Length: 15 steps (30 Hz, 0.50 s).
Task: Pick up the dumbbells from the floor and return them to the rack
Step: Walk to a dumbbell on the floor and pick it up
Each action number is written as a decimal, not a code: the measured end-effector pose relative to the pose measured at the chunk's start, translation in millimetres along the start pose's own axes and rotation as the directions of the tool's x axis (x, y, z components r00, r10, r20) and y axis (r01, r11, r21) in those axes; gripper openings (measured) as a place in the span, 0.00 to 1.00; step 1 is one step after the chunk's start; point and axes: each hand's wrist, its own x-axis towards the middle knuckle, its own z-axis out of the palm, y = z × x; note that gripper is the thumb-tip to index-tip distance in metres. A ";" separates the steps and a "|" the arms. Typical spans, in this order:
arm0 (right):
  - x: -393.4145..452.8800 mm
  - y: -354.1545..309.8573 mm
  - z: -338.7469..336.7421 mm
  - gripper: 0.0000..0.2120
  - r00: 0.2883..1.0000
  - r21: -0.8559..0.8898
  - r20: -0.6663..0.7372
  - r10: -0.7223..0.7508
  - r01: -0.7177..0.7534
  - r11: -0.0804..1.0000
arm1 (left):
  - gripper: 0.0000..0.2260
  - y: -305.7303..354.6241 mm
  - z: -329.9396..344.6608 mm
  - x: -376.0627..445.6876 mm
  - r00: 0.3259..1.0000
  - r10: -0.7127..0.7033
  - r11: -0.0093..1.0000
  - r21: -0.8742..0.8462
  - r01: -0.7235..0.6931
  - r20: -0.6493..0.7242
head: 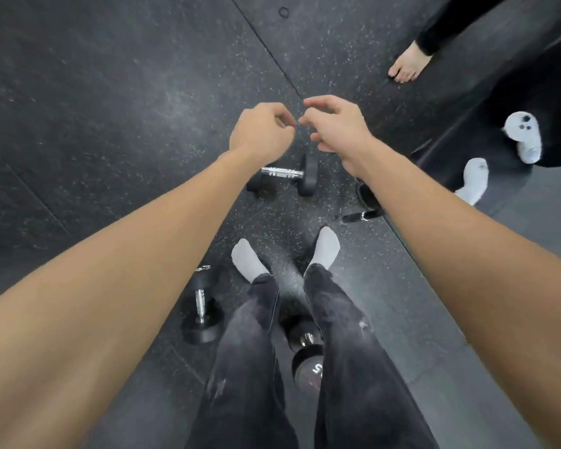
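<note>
Black speckled rubber floor [110, 124] fills the view beneath my two outstretched bare arms. My left hand [260, 131] is loosely curled with its fingers folded inward, holding nothing; my right hand [336, 124] is half open, fingers bent and spread, also holding nothing; the fingertips of both nearly meet above the floor. Three dumbbells lie on the floor: the far dumbbell [282, 175], chrome-handled with black ends, just below my hands; the left dumbbell [203, 306] beside my left foot; the near dumbbell [306, 354], marked 5, between my legs and partly hidden by my dark trousers [250, 367]. My grey socks [248, 259] stand on the floor. To the right, another person's bare foot [407, 64] and two white-socked feet [523, 134] are visible.
</note>
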 end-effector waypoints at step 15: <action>248.0 245.3 84.5 0.44 0.941 -0.161 -0.192 0.278 -0.309 0.937 | 0.35 -211.2 176.2 212.9 0.941 -0.334 0.933 0.118 0.339 -0.060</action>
